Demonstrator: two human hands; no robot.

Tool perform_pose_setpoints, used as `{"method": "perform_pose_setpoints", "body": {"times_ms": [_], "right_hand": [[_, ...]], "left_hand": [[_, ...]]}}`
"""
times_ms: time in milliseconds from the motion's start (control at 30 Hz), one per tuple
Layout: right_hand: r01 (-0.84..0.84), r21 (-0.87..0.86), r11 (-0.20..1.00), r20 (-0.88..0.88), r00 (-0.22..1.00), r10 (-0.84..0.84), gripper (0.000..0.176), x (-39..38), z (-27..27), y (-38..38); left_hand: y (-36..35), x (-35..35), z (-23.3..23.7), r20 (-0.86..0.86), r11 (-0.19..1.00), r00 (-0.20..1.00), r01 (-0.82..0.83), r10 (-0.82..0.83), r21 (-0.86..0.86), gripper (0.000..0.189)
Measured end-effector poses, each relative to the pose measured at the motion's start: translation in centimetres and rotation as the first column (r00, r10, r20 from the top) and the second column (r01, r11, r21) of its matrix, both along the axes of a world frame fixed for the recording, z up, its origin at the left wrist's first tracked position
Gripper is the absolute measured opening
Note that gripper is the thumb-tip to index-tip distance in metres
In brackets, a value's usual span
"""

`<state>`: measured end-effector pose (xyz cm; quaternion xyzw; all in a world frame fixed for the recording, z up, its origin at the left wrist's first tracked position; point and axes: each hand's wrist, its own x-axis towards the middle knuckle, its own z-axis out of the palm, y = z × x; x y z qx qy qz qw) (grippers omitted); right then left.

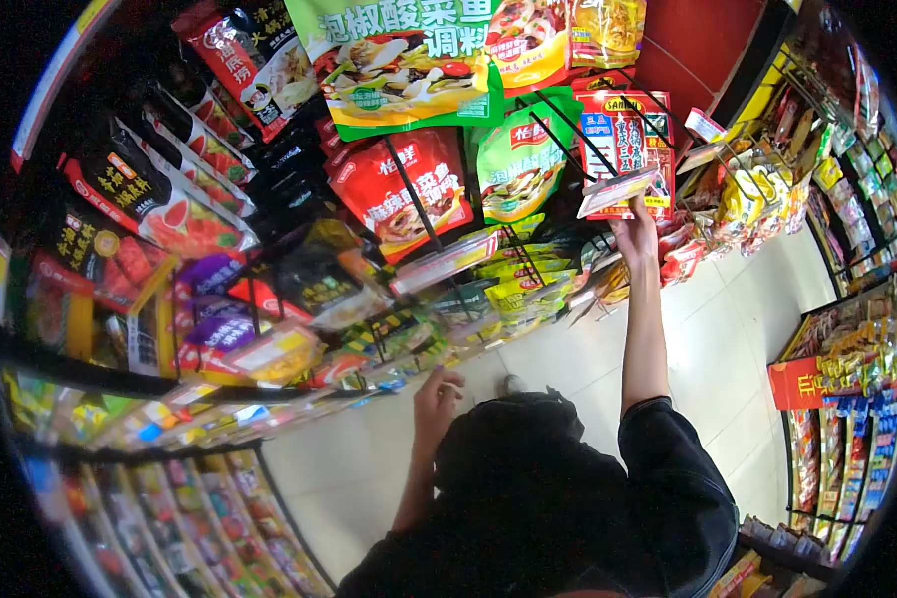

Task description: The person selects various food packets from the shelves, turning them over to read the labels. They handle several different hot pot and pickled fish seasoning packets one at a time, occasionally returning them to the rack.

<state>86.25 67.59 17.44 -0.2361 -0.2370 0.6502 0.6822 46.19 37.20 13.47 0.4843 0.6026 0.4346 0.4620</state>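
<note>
My right hand [636, 237] is raised to the hanging rack with its fingers closed at the lower edge of a red seasoning packet [658, 149] with white and blue lettering. A white price tag [616, 191] on a hook covers part of the packet and some of my fingers. My left hand [437, 401] hangs low in front of my body, below the shelf edge. Its fingers are loosely bent and apart, and nothing shows in them. Left of the red packet hang a green pouch [523, 164] and a red pouch [404, 189] with pictures of fish dishes.
Black metal hooks with price tags stick out from the rack. A large green pouch [404, 65] hangs above, and dark bags with red pictures [164, 199] hang at left. Yellow snack packs [757, 194] are at right. More stocked shelves [847, 468] stand across the tiled floor [713, 339].
</note>
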Motion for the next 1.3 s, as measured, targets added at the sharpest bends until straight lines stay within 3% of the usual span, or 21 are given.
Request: {"method": "perform_pose_setpoints", "body": {"times_ms": [33, 67, 167, 267, 433, 700, 800, 933, 1067, 1167, 1267, 1300], "right_hand": [[0.041, 0.036, 0.999, 0.059, 0.997, -0.043, 0.041, 0.5, -0.2, -0.7], [0.118, 0.012, 0.993, 0.046, 0.992, -0.119, 0.038, -0.7, 1.8, -2.4], [0.226, 0.008, 0.974, -0.010, 0.974, -0.226, 0.039, 0.1, 0.7, -5.1], [0.218, 0.014, 0.976, -0.027, 0.976, -0.217, 0.043, 0.0, 1.8, -9.0], [0.295, 0.074, 0.953, -0.035, 0.955, -0.293, 0.047, 0.7, 2.6, -12.4], [0.455, 0.032, 0.890, 0.190, 0.871, -0.452, 0.045, -1.3, 7.7, -15.4], [0.503, 0.051, 0.863, 0.181, 0.845, -0.503, 0.043, -1.6, 8.5, -15.9], [0.528, 0.090, 0.844, 0.183, 0.825, -0.535, 0.044, -1.4, 7.8, -17.5], [0.516, 0.005, 0.856, 0.215, 0.836, -0.505, 0.047, -2.7, 7.3, -20.1], [0.463, -0.099, 0.881, 0.207, 0.875, -0.437, 0.042, -2.9, 3.2, -22.7], [0.402, -0.164, 0.901, 0.215, 0.906, -0.365, 0.043, -4.4, -0.6, -26.3], [0.329, -0.151, 0.932, 0.219, 0.931, -0.293, 0.044, -3.8, -3.8, -27.8]], "left_hand": [[0.2, 0.3, 0.3, 0.023, 1.000, 1.000, -0.001, 0.002, -0.015, 0.020], [0.4, 0.5, 0.5, 0.045, 1.000, 0.999, -0.002, 0.003, -0.030, 0.021], [1.1, 0.8, 0.6, 0.090, 0.997, 0.994, 0.066, -0.062, -0.038, 0.021], [2.2, 1.0, 2.4, -0.004, 0.985, 0.985, 0.173, -0.173, -0.003, 0.017], [5.1, 2.5, 2.8, -0.021, 0.958, 0.967, 0.253, -0.252, 0.135, 0.019], [7.0, 5.3, 4.8, 0.032, 0.907, 0.921, 0.375, -0.387, 0.190, 0.020], [7.0, 5.5, 5.1, 0.023, 0.900, 0.915, 0.392, -0.403, 0.191, 0.019], [7.3, 5.7, 5.7, 0.044, 0.901, 0.914, 0.389, -0.404, 0.191, 0.016], [8.0, 6.1, 5.6, 0.114, 0.909, 0.907, 0.384, -0.404, 0.164, 0.015], [8.9, 7.2, 7.7, 0.213, 0.903, 0.881, 0.429, -0.422, 0.017, 0.027], [8.9, 9.7, 7.5, 0.324, 0.856, 0.803, 0.515, -0.500, 0.045, 0.043], [9.2, 10.4, 7.1, 0.213, 0.788, 0.766, 0.615, -0.607, 0.037, 0.049]]}}
